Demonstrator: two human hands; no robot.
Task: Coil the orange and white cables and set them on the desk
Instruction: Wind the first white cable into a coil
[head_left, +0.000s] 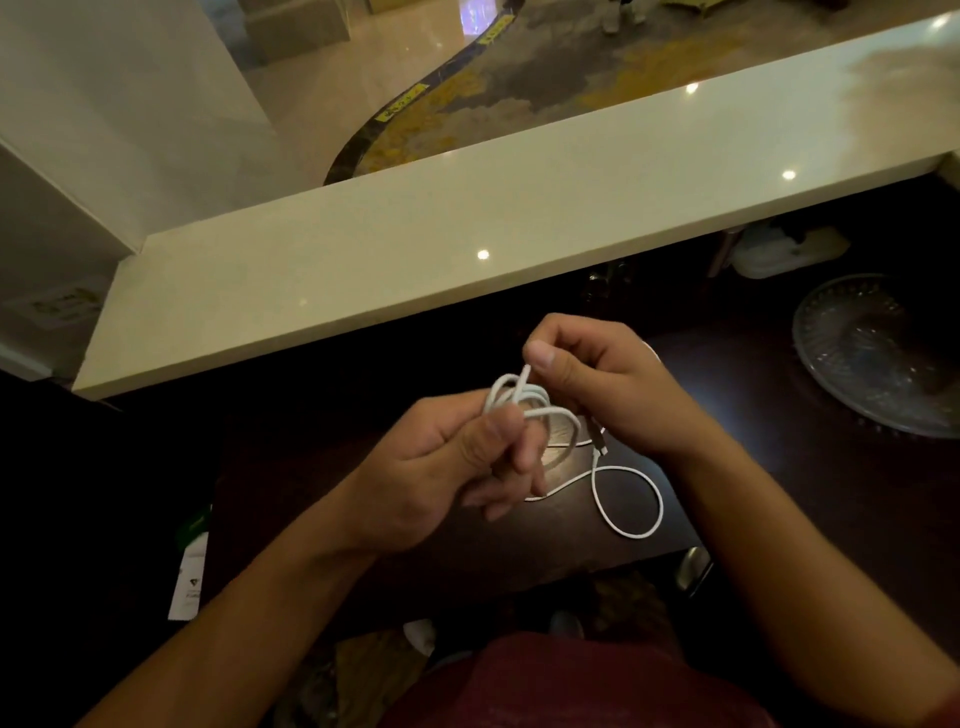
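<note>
Several loose loops of the white cable (519, 402), pinched by left hand (447, 467) and right hand (597, 382) fingers, could spring apart if either pinch slackens.

A dim room with a dark wooden table (737, 467) beneath a glossy cream ledge (415, 234) dotted with reflected ceiling lights, beyond it a pale polished floor (332, 88) and gold-grey patterned carpet (519, 88).

Single head-worn wide-angle view, facing forward and steeply down. Close range: hands (524, 415) near frame centre over dark surface (727, 467). Pale counter ledge (467, 218) spans 9 to 2 o'clock.
</note>
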